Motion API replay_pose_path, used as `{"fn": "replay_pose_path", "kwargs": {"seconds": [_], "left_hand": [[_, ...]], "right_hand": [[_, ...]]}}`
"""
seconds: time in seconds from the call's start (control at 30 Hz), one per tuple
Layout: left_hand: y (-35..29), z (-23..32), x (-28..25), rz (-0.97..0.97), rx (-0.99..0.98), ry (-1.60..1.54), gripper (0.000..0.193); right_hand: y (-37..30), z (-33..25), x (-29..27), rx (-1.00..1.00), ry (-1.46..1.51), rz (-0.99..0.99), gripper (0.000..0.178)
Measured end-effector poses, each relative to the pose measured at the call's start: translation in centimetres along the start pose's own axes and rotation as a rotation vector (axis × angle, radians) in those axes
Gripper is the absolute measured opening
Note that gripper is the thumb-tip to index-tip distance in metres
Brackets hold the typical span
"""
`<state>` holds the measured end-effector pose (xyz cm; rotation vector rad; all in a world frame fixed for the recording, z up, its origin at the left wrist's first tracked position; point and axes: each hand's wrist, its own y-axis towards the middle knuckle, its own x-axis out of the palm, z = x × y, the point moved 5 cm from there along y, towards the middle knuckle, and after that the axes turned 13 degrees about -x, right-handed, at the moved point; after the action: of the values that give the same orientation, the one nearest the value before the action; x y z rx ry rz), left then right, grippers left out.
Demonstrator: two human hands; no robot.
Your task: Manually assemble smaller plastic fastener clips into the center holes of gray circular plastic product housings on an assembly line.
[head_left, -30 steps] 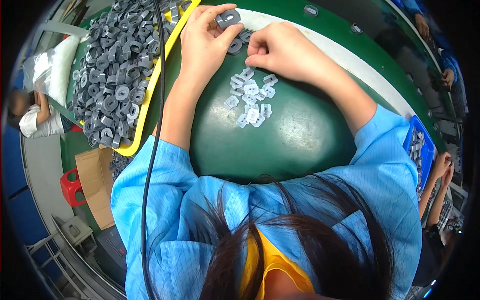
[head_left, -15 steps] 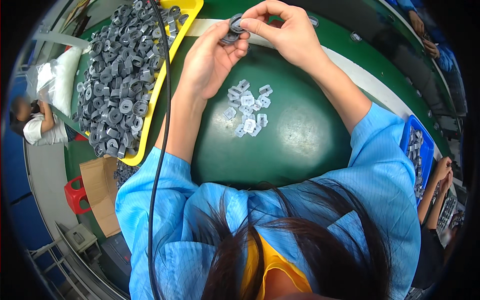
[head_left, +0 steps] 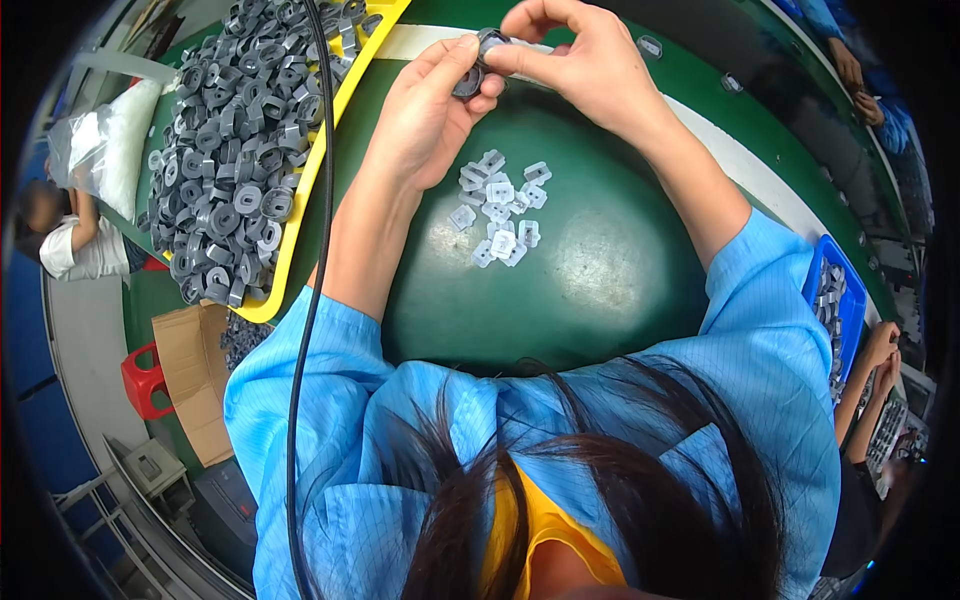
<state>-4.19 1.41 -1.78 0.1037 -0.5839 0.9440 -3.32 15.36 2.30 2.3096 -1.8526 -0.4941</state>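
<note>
Two gray parts (head_left: 467, 83); between fingers (head_left: 524, 62)

1. Through my head feed I have a glossy green table (head_left: 430, 300), light glaring off it right of centre.
2. In the middle I see a loose cluster of small translucent pieces (head_left: 500, 192), some overlapping, lying directly on the green.
3. To my left sits a large yellow tray (head_left: 258, 308).
4. Along the far side I get a white strip (head_left: 735, 165), curved by my lens.
5. On my right rests a blue tray (head_left: 858, 300).
</note>
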Motion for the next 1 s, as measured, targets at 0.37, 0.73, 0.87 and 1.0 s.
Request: {"fn": "replay_pose_path", "kwargs": {"seconds": [0.37,0.73,0.87,1.0], "left_hand": [[-0.3,0.2,0.2,0.113,-0.096,0.328,0.028],[-0.3,0.8,0.8,0.089,-0.029,0.254,0.034],[-0.1,0.2,0.6,-0.038,-0.129,-0.048,0.022],[-0.3,0.4,0.8,-0.036,-0.150,-0.045,0.027]], "right_hand": [[0.2,1.4,-0.9,0.113,0.049,-0.161,0.014],[-0.4,-2.7,0.0,-0.278,-0.345,-0.031,0.011],[-0.3,0.2,-0.1,-0.161,0.220,-0.024,0.013],[-0.4,0.1,0.0,-0.239,0.188,-0.001,0.014]]}}
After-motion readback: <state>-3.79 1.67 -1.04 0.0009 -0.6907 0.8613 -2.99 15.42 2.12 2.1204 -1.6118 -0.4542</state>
